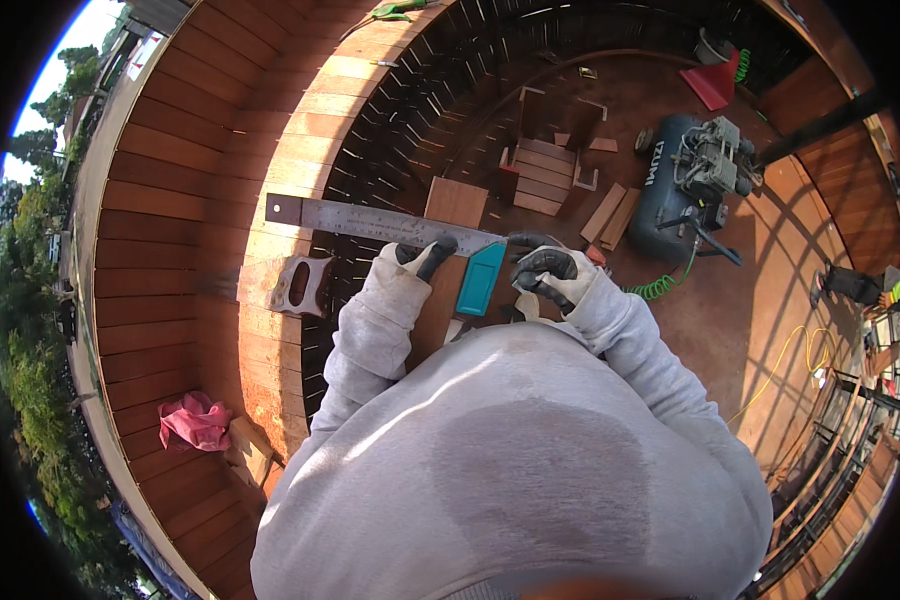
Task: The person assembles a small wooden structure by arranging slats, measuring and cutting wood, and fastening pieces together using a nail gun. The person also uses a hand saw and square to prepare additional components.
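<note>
Both gloved hands work at the wooden board [440, 300]: left hand [420, 262] pins the steel square [380, 222] across it, right hand [550, 275] clenched beside; press flat, keep it from slipping

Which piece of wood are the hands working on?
The reddish board under the left hand, with the metal ruler across it. The right hand is beside it. The other wood pieces lie loose, farther away on the floor.
</note>
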`<action>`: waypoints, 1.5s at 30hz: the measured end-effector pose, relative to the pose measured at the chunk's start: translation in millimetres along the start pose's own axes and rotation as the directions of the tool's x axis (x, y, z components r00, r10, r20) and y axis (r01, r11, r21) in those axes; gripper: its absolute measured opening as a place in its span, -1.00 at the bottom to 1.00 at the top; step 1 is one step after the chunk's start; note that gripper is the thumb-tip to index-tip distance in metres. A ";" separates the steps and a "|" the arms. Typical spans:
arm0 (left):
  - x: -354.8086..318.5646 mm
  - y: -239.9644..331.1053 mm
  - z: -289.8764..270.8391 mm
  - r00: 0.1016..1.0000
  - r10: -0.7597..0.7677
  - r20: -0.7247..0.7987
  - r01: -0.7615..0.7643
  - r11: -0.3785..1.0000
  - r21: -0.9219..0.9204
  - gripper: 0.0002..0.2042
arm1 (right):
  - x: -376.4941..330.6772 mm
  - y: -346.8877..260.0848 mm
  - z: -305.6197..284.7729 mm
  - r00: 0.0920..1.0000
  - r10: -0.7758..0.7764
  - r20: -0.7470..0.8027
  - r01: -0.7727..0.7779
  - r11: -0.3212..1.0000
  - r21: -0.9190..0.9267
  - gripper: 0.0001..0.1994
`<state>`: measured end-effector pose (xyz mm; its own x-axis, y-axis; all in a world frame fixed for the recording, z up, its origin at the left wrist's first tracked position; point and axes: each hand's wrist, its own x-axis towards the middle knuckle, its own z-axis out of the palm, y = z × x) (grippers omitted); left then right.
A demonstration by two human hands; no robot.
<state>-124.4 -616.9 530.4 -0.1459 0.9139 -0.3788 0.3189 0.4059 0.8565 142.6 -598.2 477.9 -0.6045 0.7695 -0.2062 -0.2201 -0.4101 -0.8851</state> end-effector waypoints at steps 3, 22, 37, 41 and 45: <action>37.9 25.7 25.1 0.992 0.008 0.128 -0.031 0.982 0.185 -0.67 | 14.7 22.6 -20.2 0.994 -0.071 -0.081 0.068 0.997 -0.042 -0.83; 219.0 -4.1 92.0 0.830 -0.259 0.493 0.225 0.966 0.129 -0.59 | -143.0 48.5 -64.5 0.030 -0.488 -0.872 -0.386 0.799 -0.461 -0.81; 254.9 -44.1 358.0 0.708 -0.240 0.664 -0.211 0.826 0.523 -0.52 | -136.7 252.3 -62.0 -0.381 0.168 -0.909 -0.576 0.726 0.376 -0.69; 316.7 -176.5 471.0 0.682 -0.247 0.688 -0.247 0.808 0.535 -0.47 | -111.7 300.2 -85.6 -0.425 0.135 -0.895 -0.515 0.777 0.362 -0.69; 383.7 -304.9 573.5 0.736 -0.172 0.655 -0.280 0.803 0.525 -0.52 | -94.8 376.2 -123.7 -0.387 0.019 -0.922 -0.369 0.913 0.174 -0.78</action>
<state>259.4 -387.5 -77.2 0.4513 0.6056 -0.6554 0.7892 0.0720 0.6100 211.9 -764.8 112.9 0.9354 0.1463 -0.3219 -0.1107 -0.7435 -0.6596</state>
